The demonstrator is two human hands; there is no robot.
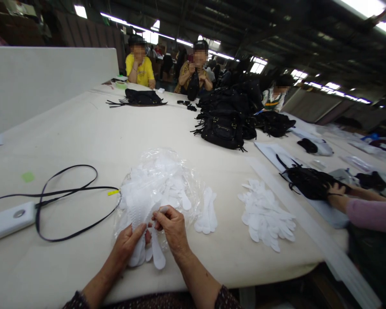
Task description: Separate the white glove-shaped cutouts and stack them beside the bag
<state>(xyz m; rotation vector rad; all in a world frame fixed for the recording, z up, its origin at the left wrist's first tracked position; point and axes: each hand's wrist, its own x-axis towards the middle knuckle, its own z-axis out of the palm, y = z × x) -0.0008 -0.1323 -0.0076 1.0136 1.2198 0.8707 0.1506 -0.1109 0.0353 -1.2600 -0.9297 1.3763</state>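
My left hand is closed round a stack of white paddle-shaped cut pieces near the table's front edge. My right hand pinches one piece at the top of that stack, fingers pressed together. Just beyond both hands lies a clear plastic bag holding more of the white pieces. A small stack of the same pieces lies to the right of the bag.
A loose heap of white pieces lies further right. A black cord loops from a white box at left. Black bags pile mid-table. A co-worker's hand in a pink sleeve rests on black fabric at right. People sit at the far end.
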